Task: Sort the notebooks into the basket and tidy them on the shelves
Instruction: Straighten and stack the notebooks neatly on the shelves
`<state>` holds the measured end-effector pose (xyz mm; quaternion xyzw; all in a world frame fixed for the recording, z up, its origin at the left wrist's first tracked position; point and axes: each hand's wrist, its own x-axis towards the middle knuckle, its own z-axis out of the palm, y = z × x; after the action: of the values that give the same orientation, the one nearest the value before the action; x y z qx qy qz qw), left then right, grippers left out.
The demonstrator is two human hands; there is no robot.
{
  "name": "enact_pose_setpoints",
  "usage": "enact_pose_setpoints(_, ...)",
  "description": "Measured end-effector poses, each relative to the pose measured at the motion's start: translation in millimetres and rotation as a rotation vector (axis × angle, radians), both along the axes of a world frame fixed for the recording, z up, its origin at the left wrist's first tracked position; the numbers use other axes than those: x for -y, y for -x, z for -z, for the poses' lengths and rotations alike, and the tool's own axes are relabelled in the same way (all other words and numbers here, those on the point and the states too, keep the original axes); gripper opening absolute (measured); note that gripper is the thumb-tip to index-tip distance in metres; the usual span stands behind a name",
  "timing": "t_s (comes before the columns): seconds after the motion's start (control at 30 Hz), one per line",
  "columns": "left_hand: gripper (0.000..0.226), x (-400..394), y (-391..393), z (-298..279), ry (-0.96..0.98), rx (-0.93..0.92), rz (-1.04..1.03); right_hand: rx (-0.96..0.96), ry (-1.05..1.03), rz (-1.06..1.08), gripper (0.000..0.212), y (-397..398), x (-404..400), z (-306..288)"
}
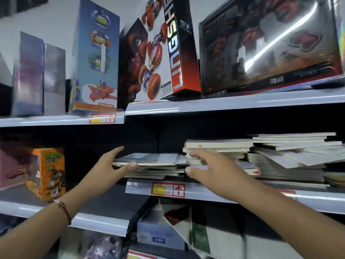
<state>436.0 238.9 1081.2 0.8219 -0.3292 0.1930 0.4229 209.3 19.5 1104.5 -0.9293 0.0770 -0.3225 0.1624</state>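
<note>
Several stacks of notebooks lie flat on the middle shelf (214,194). A low stack (158,164) sits at the left, a taller stack (220,146) in the middle, and a messy pile (291,156) at the right. My left hand (112,165) holds the left end of the low stack, fingers over the top and thumb along the front edge. My right hand (207,169) rests against the front of the taller stack, fingers on its spines and thumb lower down. No basket is in view.
Toy boxes stand on the top shelf (224,105), among them a red and white car box (164,49). An orange toy box (47,172) stands on the left shelf. Below, a cardboard display box (164,234) holds packaged goods.
</note>
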Motion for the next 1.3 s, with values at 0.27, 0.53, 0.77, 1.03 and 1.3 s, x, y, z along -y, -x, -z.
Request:
enact_pose_setpoints(0.27,0.09,5,-13,6,0.008,-0.002,0.002,-0.089,0.008,-0.008,0.064,-52,-10,-4)
enact_pose_setpoints(0.53,0.098,13,-48,6,-0.027,0.033,0.101,-0.135,-0.043,0.117,0.067,-76,-22,4)
enact_pose_setpoints(0.77,0.107,-4,-96,2,-0.111,0.103,0.287,-0.116,-0.131,0.247,0.071,-103,-33,4)
enact_pose_setpoints(1.03,0.091,-16,-154,21,0.008,-0.431,0.542,0.033,-0.266,0.377,0.072,-114,-40,10)
enact_pose_setpoints(1.3,0.117,2,-140,34,0.191,-0.335,0.515,0.089,-0.213,0.457,0.07,-125,-57,13)
